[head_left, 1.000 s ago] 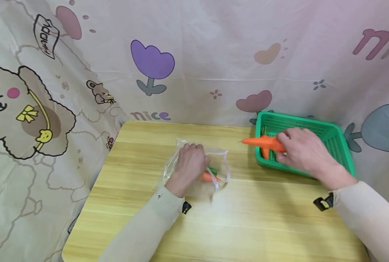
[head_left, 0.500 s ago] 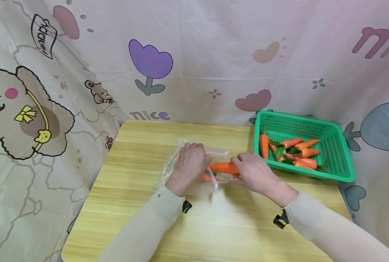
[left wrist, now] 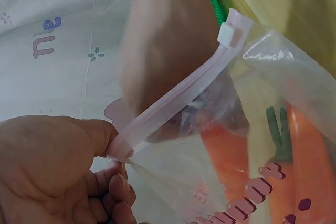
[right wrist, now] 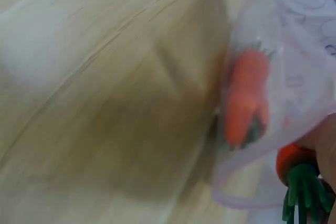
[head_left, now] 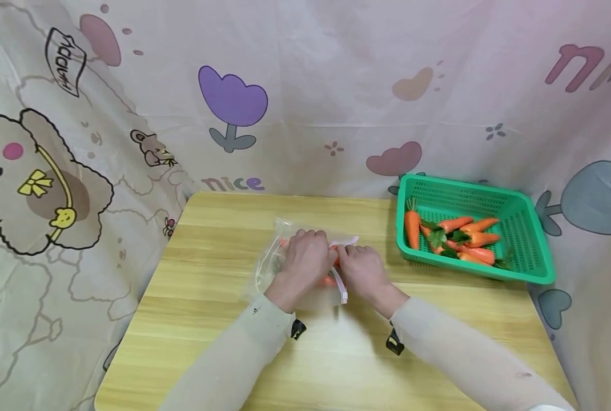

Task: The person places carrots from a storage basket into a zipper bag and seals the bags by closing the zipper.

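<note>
A clear zip bag (head_left: pixel 266 268) with a pale pink slider strip (left wrist: pixel 173 95) lies on the table, its mouth to the right. My left hand (head_left: pixel 305 260) pinches the bag's edge between thumb and fingers, plainly so in the left wrist view. My right hand (head_left: pixel 364 271) reaches into the mouth and grips a carrot (right wrist: pixel 295 162) by its green-stemmed end. The carrot's orange body points into the bag. Other carrots (left wrist: pixel 307 156) lie inside the bag, seen through the plastic. In the head view my hands hide much of the bag.
A green plastic basket (head_left: pixel 542 245) stands at the table's back right, with several carrots (head_left: pixel 472 240) in it, some with leaves. The wooden table (head_left: pixel 223 217) meets a patterned curtain (head_left: pixel 310 74) behind and at the left side.
My right hand has carried a carrot leftward from over the basket to the bag, and its fingers are now inside the mouth. My left hand stays on the bag's edge, shifted slightly.
</note>
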Motion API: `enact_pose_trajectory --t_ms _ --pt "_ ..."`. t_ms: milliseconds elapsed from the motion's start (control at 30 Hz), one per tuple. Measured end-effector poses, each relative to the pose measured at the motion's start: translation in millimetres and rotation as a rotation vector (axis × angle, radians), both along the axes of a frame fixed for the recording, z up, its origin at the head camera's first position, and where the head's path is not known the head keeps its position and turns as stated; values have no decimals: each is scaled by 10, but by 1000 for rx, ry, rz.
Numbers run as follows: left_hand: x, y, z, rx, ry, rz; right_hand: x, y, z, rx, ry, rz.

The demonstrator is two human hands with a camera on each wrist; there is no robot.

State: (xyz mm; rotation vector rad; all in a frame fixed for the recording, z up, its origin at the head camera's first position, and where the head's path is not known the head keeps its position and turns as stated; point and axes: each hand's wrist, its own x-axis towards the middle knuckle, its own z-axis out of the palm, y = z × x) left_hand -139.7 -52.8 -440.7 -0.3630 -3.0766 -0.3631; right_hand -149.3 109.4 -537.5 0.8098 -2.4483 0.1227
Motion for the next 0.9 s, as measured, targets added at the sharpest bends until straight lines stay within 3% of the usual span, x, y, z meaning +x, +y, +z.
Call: enact_pose_trajectory --t_ms 100,233,300,367,467,600,767,900 --pt "8 -5 -5 -2 1 -11 -29 -41 -88 -59 -123 35" --pt "9 -43 9 -14 -5 -1 -39 14 -96 -162 -322 160" --pt "6 -71 19 -6 -16 11 -20 100 -76 -187 -353 173" --pt "5 -97 31 19 -37 23 10 199 -62 -222 -358 117" --pt "1 -125 31 59 -58 32 69 329 -84 -252 -397 -43" --pt "13 -148 24 77 -65 46 141 380 -186 -255 -572 -191" --pt "25 -163 16 75 -58 42 199 334 -309 -278 -813 -285" --pt "32 -151 11 41 -54 29 201 269 -275 -399 -958 -296"
